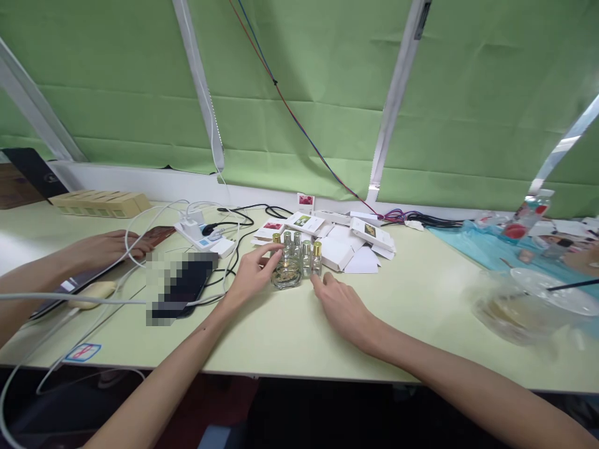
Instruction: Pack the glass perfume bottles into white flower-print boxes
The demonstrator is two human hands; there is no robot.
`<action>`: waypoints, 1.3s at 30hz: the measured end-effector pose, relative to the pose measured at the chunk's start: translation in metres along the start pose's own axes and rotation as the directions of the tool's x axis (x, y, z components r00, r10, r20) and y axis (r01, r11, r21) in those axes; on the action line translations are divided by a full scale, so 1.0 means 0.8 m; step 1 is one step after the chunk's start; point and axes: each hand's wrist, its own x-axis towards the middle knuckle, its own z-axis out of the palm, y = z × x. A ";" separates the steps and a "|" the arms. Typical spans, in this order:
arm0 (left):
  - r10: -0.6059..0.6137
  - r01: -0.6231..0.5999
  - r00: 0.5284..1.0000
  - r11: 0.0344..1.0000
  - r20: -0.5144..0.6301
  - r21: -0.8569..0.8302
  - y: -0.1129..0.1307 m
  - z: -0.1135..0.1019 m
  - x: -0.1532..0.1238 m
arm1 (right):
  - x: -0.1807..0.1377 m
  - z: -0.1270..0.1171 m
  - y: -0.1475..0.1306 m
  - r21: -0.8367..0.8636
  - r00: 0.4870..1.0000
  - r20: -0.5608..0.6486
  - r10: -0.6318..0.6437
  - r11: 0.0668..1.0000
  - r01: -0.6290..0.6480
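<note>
Bare forearms [180, 368] stretch in nearest: left hand [255, 268], fingers curved, at the squat glass bottle [287, 277]; right hand [339, 305], index extended, by the rightmost gold-capped vial [317, 257], all before white cartons [336, 254]. Gripping? Cannot tell. Glass looks light, slick, fragile; mid-body suits a pinch.

The left grip [254, 272] and right grip [344, 308] flank small glass bottles [306, 257].

The flat, pale yellow-green table [421, 280] supports a cluster of clear glass bottles with metallic caps [297, 252]. Relative to the cluster: white printed cartons [339, 246], behind and right; black rectangular phone [191, 280], left; white plastic power strip [195, 232], left rear; light-blue sheet [456, 242], far right.
</note>
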 end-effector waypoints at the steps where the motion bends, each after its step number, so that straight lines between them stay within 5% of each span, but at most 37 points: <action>1: 0.008 -0.008 1.000 1.000 0.004 0.006 -0.001 -0.001 -0.001 | 0.004 -0.001 -0.001 0.005 1.000 -0.031 0.001 1.000 -0.001; 8: 0.067 -0.068 0.997 0.997 0.041 0.032 -0.018 -0.005 0.002 | 0.065 -0.045 -0.010 0.129 0.974 -0.215 -0.075 0.986 0.104; 17: 0.028 -0.022 0.995 0.998 0.097 -0.055 -0.032 -0.006 0.010 | 0.153 -0.075 -0.029 0.128 0.996 -0.008 -0.084 0.988 0.085; 30: -0.004 0.007 0.994 1.000 0.111 -0.022 -0.030 -0.008 0.012 | 0.168 -0.093 -0.031 0.064 0.974 0.111 -0.200 0.979 0.194; 39: 0.018 -0.019 0.995 1.000 0.094 0.012 -0.029 -0.008 0.011 | 0.167 -0.089 -0.031 0.019 0.971 0.055 -0.232 0.973 0.231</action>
